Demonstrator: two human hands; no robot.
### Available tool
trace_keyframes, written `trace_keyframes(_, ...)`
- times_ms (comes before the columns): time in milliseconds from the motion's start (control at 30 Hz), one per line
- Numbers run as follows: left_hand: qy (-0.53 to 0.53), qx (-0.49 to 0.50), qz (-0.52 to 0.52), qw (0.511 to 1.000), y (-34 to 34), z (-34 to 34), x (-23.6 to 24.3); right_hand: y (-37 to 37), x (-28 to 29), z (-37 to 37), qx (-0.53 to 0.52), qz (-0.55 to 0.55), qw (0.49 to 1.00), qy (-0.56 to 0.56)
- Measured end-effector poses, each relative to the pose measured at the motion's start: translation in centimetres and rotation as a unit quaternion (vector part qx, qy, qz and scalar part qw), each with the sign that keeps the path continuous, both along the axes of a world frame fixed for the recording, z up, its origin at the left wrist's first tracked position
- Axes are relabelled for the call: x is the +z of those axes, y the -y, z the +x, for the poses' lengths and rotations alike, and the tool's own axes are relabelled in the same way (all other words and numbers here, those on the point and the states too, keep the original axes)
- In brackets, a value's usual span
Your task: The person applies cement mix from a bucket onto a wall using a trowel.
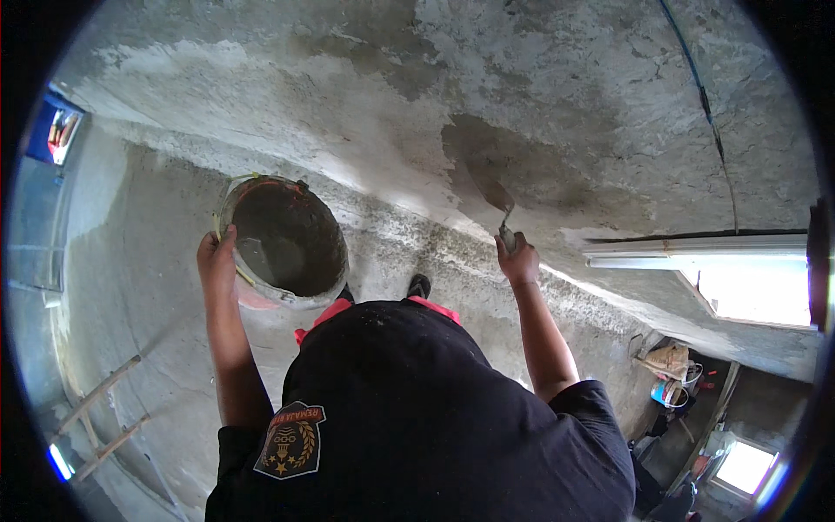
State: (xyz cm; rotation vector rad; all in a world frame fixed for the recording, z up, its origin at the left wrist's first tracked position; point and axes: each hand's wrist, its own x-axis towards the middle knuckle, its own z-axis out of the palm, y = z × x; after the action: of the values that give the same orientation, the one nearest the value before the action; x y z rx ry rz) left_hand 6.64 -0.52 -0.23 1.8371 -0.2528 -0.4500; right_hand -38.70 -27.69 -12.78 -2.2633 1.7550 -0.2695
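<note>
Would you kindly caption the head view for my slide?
Left hand grips a mortar bucket rim while right hand presses a trowel against the wall.

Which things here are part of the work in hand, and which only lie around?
In use:
- left hand holding the mortar bucket by its rim
- right hand pressing a trowel on the wet plaster patch

Lying about:
- wooden ladder
- sack and small pails below
</note>
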Motion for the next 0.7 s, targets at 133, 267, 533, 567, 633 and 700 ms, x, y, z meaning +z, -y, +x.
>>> trace_keyframes(133,-0.004,-0.005,0.015,1.0,0.0,0.2,0.3,1.5,0.1,1.5,-0.013,-0.043,0.999,0.002)
trace_keyframes(267,-0.005,0.012,0.003,1.0,-0.2,0.4,0.0,0.3,-0.8,-0.3,-0.054,-0.02,0.998,-0.018)
trace_keyframes(533,-0.008,0.006,0.007,1.0,-0.7,1.0,-1.1,1.0,0.8,4.7,0.073,0.013,0.997,0.006)
trace_keyframes(567,-0.012,0.006,-0.004,1.0,-0.7,1.0,-1.2,1.9,1.0,5.3,0.064,0.004,0.998,0.007)
trace_keyframes(633,-0.009,0.004,0.005,1.0,-0.2,0.5,-0.2,4.4,0.8,5.6,0.06,-0.014,0.998,-0.028)
trace_keyframes(700,-0.005,0.005,0.012,1.0,0.1,0.4,0.3,5.3,-0.1,4.6,0.06,-0.016,0.998,-0.032)
